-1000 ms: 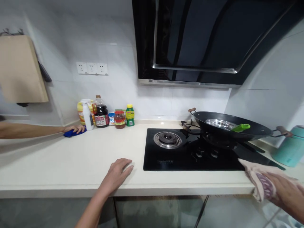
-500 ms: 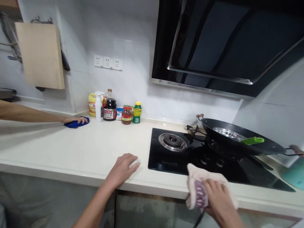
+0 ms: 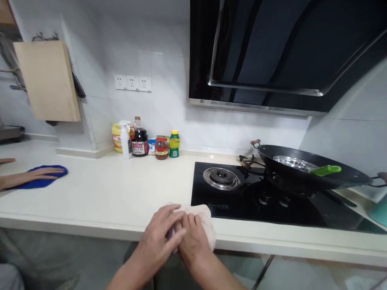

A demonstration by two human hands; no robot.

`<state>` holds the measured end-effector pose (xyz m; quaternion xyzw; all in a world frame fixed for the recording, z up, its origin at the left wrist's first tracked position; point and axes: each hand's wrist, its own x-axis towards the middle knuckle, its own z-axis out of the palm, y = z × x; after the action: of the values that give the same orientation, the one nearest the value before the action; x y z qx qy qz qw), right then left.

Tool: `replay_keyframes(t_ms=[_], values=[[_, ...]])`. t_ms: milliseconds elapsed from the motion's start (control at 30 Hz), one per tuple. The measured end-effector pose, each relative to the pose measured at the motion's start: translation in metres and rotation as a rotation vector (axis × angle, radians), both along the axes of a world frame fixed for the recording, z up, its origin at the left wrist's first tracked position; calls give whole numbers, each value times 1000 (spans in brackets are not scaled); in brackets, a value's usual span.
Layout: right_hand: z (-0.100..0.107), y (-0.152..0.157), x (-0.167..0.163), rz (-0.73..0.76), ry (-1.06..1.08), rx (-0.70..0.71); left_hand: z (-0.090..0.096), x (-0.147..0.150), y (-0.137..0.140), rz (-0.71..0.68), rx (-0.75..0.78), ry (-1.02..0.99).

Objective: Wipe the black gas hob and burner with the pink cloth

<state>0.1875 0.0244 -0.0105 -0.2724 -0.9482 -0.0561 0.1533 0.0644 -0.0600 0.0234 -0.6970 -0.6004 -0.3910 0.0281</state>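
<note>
Stretching from left to right, the long cream-white counter (image 3: 121, 185) is the largest thing below the slanted black glass range hood (image 3: 266, 52). On its right half sits the flat black glass hob (image 3: 242, 209), with a wide, dark metal wok (image 3: 302, 179) with wooden handles over its right side. At the left, another person's hand (image 3: 36, 174) lies spread on a bright blue cloth (image 3: 39, 183).

Smaller in view, the pale pink fabric cloth (image 3: 204, 217) is bunched on the counter's near edge, just by the hob's near left corner. The right hand (image 3: 195, 237) grips it, fingers curled over the top. The left hand (image 3: 161, 231) sits against the right, fingers loosely bent; whether it grasps any cloth is hidden.

The step in hand looks like wiping along the near edge, with both hands brought together at the cloth. A next move would call for a sure hold of the loose folds and even pressure.

Half a second ago, the pink cloth and right hand were farther right, well apart from the left hand; the blue cloth was nearer the white plastic spray bottle (image 3: 125, 144).
</note>
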Motion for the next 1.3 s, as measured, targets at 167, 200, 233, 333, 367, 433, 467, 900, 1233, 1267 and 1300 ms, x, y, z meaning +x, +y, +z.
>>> replay_keyframes(t_ms=[167,200,233,333,367,433,467,900,1233,1267,1300], values=[[32,11,51,253,94,-283,-49,20,-5,-14,-2,270],[38,18,70,317,102,-319,-57,19,-1,3,-19,323],[42,28,91,318,119,-352,-63,18,3,24,-49,371],[37,68,152,100,298,-244,-63,20,11,119,-188,442],[30,83,171,6,354,-170,-59,23,12,157,-224,443],[13,113,204,-149,426,-65,-48,33,13,220,-282,440],[3,125,218,-203,443,-46,-43,39,13,242,-311,446],[-39,156,246,-273,399,-89,-58,161,80,119,29,724],[-48,166,257,-284,390,-139,-65,102,54,42,149,634],[-47,166,256,-284,390,-141,-65,87,46,55,102,620],[-47,166,256,-285,390,-143,-65,70,37,81,65,605]])
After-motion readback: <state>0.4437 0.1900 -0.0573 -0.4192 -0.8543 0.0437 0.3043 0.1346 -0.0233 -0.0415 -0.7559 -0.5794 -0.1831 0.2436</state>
